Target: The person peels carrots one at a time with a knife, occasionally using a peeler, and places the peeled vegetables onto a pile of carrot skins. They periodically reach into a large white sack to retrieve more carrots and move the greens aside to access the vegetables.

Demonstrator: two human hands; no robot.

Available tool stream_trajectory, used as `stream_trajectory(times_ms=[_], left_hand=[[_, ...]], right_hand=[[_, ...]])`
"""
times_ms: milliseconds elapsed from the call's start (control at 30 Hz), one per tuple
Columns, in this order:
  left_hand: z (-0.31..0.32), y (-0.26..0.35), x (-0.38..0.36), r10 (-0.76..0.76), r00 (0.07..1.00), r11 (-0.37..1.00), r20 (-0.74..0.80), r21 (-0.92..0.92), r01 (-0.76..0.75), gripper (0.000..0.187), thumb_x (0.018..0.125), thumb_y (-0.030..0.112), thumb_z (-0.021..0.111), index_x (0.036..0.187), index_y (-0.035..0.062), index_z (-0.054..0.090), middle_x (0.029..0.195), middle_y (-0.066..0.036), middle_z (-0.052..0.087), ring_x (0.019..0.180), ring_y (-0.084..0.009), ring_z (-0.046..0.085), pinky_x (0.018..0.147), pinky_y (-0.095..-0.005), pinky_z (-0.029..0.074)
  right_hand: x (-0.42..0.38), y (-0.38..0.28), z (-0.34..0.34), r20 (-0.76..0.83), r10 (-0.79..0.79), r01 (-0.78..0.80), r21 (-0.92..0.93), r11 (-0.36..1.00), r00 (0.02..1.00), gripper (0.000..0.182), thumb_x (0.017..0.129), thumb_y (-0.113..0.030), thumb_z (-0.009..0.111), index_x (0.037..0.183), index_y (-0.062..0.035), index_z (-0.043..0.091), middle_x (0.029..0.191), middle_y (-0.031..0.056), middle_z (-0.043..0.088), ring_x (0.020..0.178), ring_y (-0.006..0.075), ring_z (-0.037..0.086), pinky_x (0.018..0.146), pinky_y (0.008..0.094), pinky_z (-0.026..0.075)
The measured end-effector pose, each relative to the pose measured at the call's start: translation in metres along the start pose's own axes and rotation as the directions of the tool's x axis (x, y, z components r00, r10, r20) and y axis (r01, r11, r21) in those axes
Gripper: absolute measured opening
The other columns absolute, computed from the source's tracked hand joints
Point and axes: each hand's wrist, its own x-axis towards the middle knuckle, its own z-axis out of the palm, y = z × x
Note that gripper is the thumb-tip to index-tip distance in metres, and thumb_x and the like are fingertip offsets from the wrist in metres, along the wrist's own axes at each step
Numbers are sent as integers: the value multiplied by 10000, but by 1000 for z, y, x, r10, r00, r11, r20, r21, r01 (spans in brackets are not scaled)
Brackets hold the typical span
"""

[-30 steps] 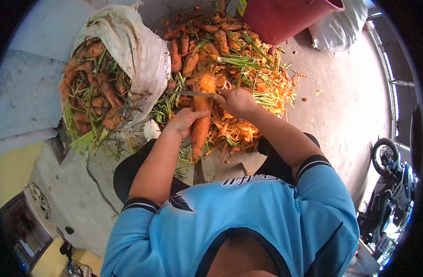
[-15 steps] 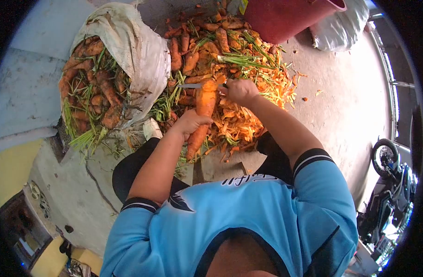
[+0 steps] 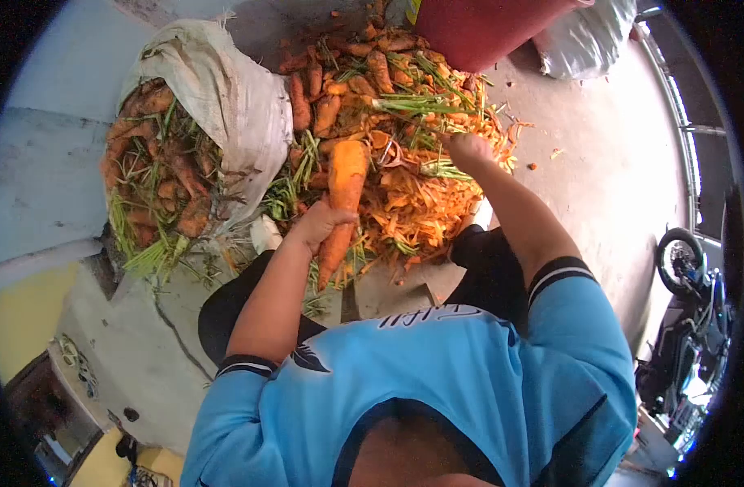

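A large carrot (image 3: 347, 180) is in my left hand (image 3: 319, 224), gripped around its lower half and pointing up and away from me. Its thick upper end is peeled to bright orange, while the lower part keeps its duller skin. My right hand (image 3: 472, 152) is closed at the right side of the heap of peelings (image 3: 420, 203). A thin dark shape seems to reach left from its fingers, but I cannot make out what it is. Between my hands, a small pale pinkish looped object (image 3: 391, 153) lies on the heap, possibly a peeler.
Left of the heap, a white sack (image 3: 254, 109) lies open, full of unpeeled carrots (image 3: 177, 166). Whole carrots (image 3: 327, 115) and green stalks (image 3: 416, 105) lie beyond. A red tub (image 3: 493, 32) and another sack (image 3: 587, 40) stand behind; a motorcycle (image 3: 684, 325) is far right.
My right hand, which held a knife against the carrot's top, has moved right, away from it. The knife blade no longer shows clearly. My left hand and the carrot have shifted slightly left.
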Motion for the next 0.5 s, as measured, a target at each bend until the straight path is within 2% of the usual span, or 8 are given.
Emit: stream_trajectory(times_ms=[33, 100, 167, 200, 300, 333, 433, 500], left_hand=[[1, 3, 2, 33, 999, 999, 17, -4, -33, 436, 697, 138, 627, 1078, 16, 454, 874, -78, 553, 729, -163, 559, 645, -300, 468], [4, 9, 2, 86, 996, 996, 38, -5, -86, 472, 704, 141, 630, 1115, 24, 429, 915, -77, 540, 760, -166, 555, 653, -300, 468], [9, 14, 1, 119, 993, 992, 15, -54, -118, 538, 703, 152, 666, 1156, 22, 406, 965, -84, 536, 833, -182, 542, 727, -309, 451], [11, 15, 2, 167, 986, 983, 2, -73, -166, 551, 699, 149, 675, 1161, 19, 405, 981, -84, 534, 855, -183, 536, 749, -309, 443], [10, 12, 6, 245, 969, 967, 14, -81, -243, 577, 683, 129, 696, 1168, 11, 406, 1025, -86, 526, 913, -187, 515, 798, -312, 420], [9, 12, 7, 265, 964, 962, 24, -76, -262, 584, 677, 120, 702, 1169, 8, 407, 1039, -86, 522, 931, -188, 508, 812, -313, 412], [19, 20, -2, 321, 947, 946, -14, 49, -320, 573, 668, 95, 705, 1156, 1, 420, 1051, -86, 517, 931, -190, 506, 818, -313, 408], [19, 19, -1, 321, 947, 947, -23, 33, -320, 549, 678, 82, 687, 1153, -2, 424, 1046, -86, 517, 926, -193, 507, 815, -311, 408]], right_hand=[[-25, -19, -28, -44, -38, 40, 51, 998, 998, 415, 909, -333, 289, 1038, -31, 543, 931, 175, 591, 885, 288, 580, 714, 417, 486], [-38, -39, -39, -64, -84, 96, 229, 969, 994, 506, 921, -364, 219, 962, 25, 541, 843, 214, 584, 836, 335, 575, 708, 415, 474], [-25, -47, -17, -41, -124, 130, 456, 881, 991, 617, 905, -451, 209, 900, 72, 535, 754, 245, 563, 779, 369, 566, 713, 446, 449], [-40, -54, -20, -59, -64, 86, 573, 815, 996, 702, 867, -544, 230, 807, 87, 533, 701, 263, 539, 730, 392, 549, 704, 463, 421], [-49, -58, -25, 12, -125, 86, 665, 742, 992, 756, 839, -597, 242, 708, 92, 526, 682, 261, 532, 709, 390, 544, 687, 463, 407], [-49, -59, -25, 9, -99, 66, 686, 724, 995, 758, 850, -583, 226, 663, 90, 519, 659, 254, 526, 695, 377, 545, 670, 455, 399], [-50, -62, -30, 10, -55, 30, 722, 692, 998, 766, 849, -586, 221, 647, 87, 526, 644, 247, 522, 675, 367, 545, 673, 449, 401], [-50, -66, -30, 8, -65, 38, 735, 676, 998, 742, 853, -576, 233, 699, 80, 543, 656, 251, 532, 689, 365, 556, 680, 449, 411]])
